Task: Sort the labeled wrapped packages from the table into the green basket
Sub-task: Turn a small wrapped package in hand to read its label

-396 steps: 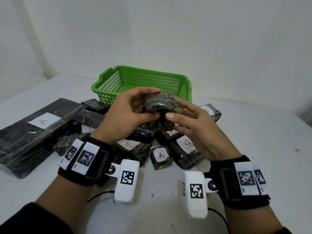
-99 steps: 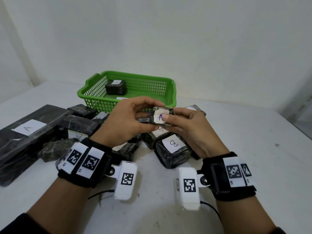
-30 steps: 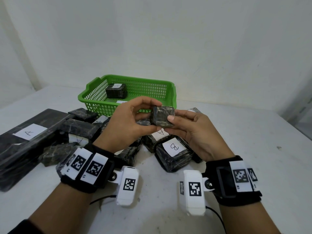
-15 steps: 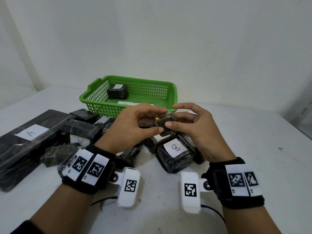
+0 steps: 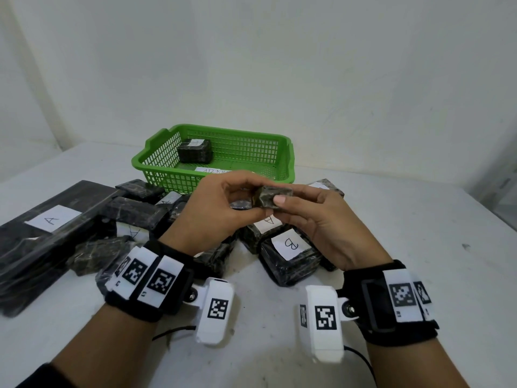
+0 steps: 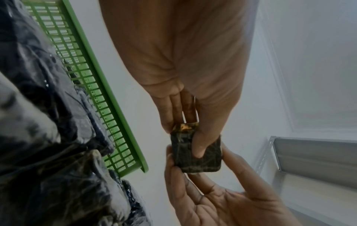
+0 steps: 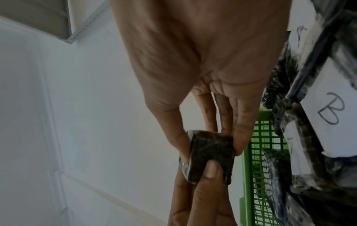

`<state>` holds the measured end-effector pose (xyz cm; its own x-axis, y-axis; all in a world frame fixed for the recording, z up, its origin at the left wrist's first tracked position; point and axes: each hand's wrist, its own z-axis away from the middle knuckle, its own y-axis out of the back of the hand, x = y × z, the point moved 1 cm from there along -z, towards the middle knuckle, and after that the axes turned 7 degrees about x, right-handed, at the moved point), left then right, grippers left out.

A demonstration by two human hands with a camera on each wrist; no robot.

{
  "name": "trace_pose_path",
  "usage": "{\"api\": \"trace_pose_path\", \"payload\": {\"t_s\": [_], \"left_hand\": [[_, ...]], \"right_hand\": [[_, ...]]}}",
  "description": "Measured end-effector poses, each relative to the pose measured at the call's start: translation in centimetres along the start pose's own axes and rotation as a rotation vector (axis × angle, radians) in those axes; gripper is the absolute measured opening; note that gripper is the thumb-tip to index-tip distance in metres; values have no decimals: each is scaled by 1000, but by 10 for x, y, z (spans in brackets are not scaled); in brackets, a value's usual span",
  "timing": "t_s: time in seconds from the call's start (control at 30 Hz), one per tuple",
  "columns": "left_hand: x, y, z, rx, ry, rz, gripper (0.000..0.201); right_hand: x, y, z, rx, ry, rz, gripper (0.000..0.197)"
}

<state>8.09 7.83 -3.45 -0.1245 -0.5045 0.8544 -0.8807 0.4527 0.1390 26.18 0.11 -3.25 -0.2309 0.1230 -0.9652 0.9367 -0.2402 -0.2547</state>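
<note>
Both hands hold one small dark wrapped package (image 5: 270,198) in the air over the pile, in front of the green basket (image 5: 156,169). My left hand (image 5: 249,197) pinches its left side between thumb and fingers. My right hand (image 5: 282,205) pinches its right side, thumb on top. No label shows on the held package. The left wrist view shows the same package (image 6: 201,156) with the left thumb across it; in the right wrist view the package (image 7: 210,154) sits between both hands' fingertips. One labeled package (image 5: 195,150) lies inside the basket.
Several wrapped packages lie piled under the hands, among them one marked B (image 5: 291,256) and one marked A (image 5: 265,222). A large flat package marked A (image 5: 47,233) lies at the left. A paper slip (image 5: 212,170) lies in the basket. Bare white table (image 5: 419,233) extends to the right.
The small package has been turned between the fingers; its label A, seen 3.3 s ago, no longer faces me. Both hands stay over the pile.
</note>
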Motion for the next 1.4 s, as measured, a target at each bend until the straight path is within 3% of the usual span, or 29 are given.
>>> {"api": "trace_pose_path", "payload": {"t_s": [0.13,0.43,0.67,0.83,1.0,1.13,1.3,1.4], "left_hand": [[3,4,0,27,2,28,41],[-1,1,0,-20,3,32,38],[0,3,0,-20,-26,7,39],[-1,0,-2,-79,145,92,79],[0,-2,-3,26,156,96,55],[-3,-1,-3,44,99,93,45],[-3,-3,0,17,63,56,45],[-1,-5,2,29,57,40,44]], "right_hand": [[-1,0,-1,1,-41,-55,56],[0,-1,0,14,11,1,59],[-8,-1,5,-11,-117,-2,48],[-7,-1,3,50,-5,-100,34],[-10,-2,6,34,128,-47,55],[-10,-1,4,30,24,-42,57],[-3,-2,3,71,24,19,29],[-4,0,2,80,36,31,26]]}}
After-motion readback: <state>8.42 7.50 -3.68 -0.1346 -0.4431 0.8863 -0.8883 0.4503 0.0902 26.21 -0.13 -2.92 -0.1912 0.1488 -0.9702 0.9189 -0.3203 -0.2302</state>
